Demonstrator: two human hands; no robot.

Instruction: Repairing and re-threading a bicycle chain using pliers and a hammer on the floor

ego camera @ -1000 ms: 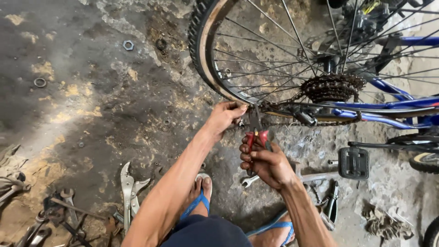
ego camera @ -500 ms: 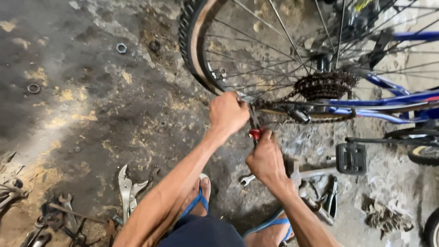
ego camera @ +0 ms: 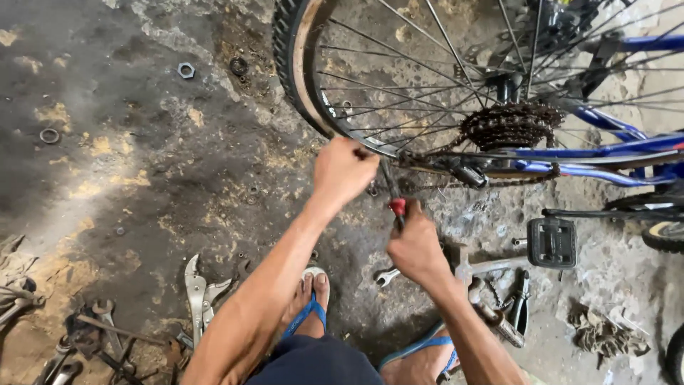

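Note:
A blue bicycle lies on the ground with its rear wheel (ego camera: 299,78) and rusty sprocket cluster (ego camera: 509,125) in front of me. My left hand (ego camera: 343,171) is closed at the wheel rim, near the chain (ego camera: 434,167) and the tip of a tool. My right hand (ego camera: 415,246) grips red-handled pliers (ego camera: 396,205), which point up toward the chain and rear derailleur (ego camera: 470,175). What the left hand's fingers hold is hidden behind the hand.
Locking pliers (ego camera: 196,292) and spanners (ego camera: 100,321) lie on the stained concrete at lower left. Nuts and washers (ego camera: 186,70) are scattered farther off. A black pedal (ego camera: 552,242), more tools (ego camera: 499,314) and a rag (ego camera: 602,331) lie on the right. My feet wear blue sandals (ego camera: 308,314).
Both hands have moved up and closer to the wheel rim. The pliers now stand more upright, with less of the red handles showing. The view has shifted slightly.

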